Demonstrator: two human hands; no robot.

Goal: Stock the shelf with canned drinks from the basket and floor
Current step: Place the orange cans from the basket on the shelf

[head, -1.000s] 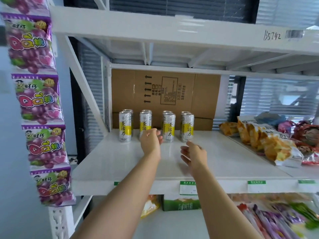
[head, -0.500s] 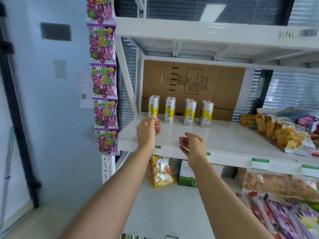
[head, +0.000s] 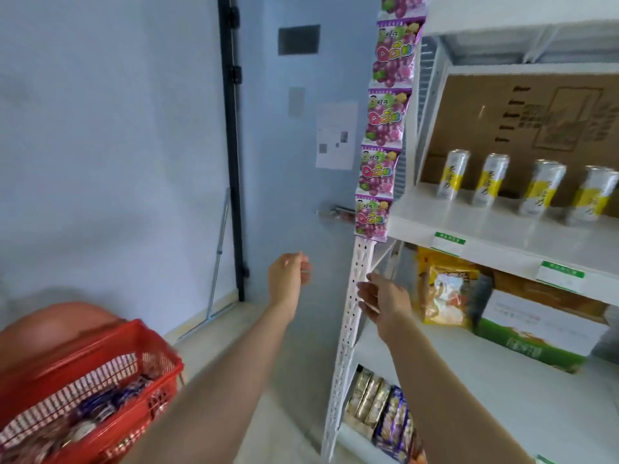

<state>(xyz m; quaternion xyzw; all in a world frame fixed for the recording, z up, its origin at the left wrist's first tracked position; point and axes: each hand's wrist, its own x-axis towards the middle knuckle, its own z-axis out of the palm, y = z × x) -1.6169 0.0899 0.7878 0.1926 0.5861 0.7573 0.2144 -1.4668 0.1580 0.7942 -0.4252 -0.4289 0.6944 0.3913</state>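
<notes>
While the left hand (head: 289,274) curls loosely, empty, the relaxed right hand (head: 382,298) overlaps the shelf post (head: 346,356).

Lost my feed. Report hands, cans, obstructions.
Empty: left hand loosely curled, right hand open. Four cans upright on shelf; red basket low left. Nearest obstruction: shelf post, beside right hand.

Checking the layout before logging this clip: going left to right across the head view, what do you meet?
red basket → black door frame → left hand → right hand → row of cans. The hanging candy strip overlaps the right hand, so it is left out.
</notes>
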